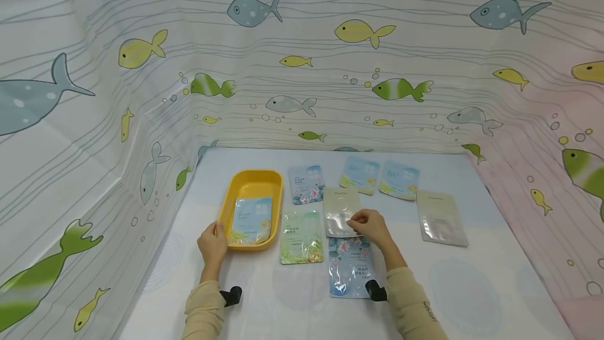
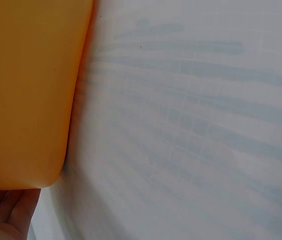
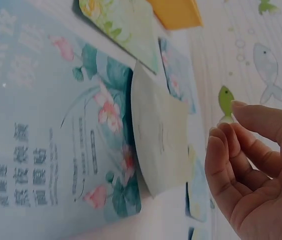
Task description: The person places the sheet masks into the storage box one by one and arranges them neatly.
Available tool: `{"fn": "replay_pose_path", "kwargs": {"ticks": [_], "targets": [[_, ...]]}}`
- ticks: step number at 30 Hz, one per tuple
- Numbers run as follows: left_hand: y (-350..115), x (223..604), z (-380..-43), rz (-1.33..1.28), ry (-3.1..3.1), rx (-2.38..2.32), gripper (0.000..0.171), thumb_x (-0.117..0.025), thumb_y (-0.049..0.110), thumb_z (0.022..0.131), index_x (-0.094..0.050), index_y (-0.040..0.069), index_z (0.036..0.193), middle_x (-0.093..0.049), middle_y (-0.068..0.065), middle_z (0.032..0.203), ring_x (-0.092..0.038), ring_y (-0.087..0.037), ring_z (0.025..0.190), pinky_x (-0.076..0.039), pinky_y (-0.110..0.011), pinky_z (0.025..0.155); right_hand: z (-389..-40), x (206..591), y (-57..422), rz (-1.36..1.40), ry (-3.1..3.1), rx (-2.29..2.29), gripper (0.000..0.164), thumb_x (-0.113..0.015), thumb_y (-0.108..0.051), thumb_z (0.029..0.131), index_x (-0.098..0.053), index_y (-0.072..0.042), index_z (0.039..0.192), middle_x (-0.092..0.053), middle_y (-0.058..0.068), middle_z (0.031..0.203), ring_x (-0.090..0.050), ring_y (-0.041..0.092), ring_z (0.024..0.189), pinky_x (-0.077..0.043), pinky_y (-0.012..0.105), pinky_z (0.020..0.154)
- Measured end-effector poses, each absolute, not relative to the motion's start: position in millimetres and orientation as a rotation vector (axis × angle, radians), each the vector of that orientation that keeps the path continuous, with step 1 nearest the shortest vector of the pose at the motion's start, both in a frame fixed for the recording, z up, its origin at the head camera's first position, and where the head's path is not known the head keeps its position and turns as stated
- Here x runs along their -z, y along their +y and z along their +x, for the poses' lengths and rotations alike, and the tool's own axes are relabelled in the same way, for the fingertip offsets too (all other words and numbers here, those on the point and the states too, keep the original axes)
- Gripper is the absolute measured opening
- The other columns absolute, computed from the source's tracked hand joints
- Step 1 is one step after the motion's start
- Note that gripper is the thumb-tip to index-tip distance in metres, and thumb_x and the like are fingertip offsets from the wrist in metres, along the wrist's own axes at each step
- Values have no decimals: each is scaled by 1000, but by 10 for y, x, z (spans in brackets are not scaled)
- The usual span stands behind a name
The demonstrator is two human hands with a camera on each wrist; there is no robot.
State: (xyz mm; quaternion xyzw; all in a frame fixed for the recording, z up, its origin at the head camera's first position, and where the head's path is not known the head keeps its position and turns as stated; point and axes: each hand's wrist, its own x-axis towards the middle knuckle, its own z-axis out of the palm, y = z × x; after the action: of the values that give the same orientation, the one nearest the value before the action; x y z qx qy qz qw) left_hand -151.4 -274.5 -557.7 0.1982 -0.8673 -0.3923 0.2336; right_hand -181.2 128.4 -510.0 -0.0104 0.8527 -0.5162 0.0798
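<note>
At the left, the left hand (image 1: 212,244) grips the near left side of a yellow plastic tray (image 1: 258,185). Its fingers (image 2: 17,210) meet the tray's edge in the left wrist view. A light blue face mask packet (image 1: 252,219) lies inside the tray. Over a silver-beige packet (image 1: 338,209) hovers the right hand (image 1: 374,229). Thumb and fingertips are close together with a small gap and nothing between them, as the right wrist view shows. That silver packet overlaps the top of a blue packet with pink flowers (image 1: 350,274).
Between tray and silver packet lies a green packet (image 1: 301,240). Farther back are a small floral blue packet (image 1: 306,185) and two blue-yellow packets (image 1: 360,174). Another silver packet (image 1: 442,218) lies at the right. A fish-print curtain (image 1: 340,104) surrounds the white table (image 1: 292,314).
</note>
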Motion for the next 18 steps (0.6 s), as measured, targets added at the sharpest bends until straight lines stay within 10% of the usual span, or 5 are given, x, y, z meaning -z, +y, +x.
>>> {"fn": "replay_pose_path", "kwargs": {"ticks": [18], "targets": [[-2739, 5557, -1508, 559, -2377, 1086, 29, -47, 8, 95, -61, -15, 108, -61, -32, 108, -55, -50, 103, -41, -55, 92, -1740, 5117, 1858, 44, 2568, 1574, 21, -66, -12, 86, -63, 9, 93, -66, 20, 80, -66, 33, 71, -56, 40, 68]]}}
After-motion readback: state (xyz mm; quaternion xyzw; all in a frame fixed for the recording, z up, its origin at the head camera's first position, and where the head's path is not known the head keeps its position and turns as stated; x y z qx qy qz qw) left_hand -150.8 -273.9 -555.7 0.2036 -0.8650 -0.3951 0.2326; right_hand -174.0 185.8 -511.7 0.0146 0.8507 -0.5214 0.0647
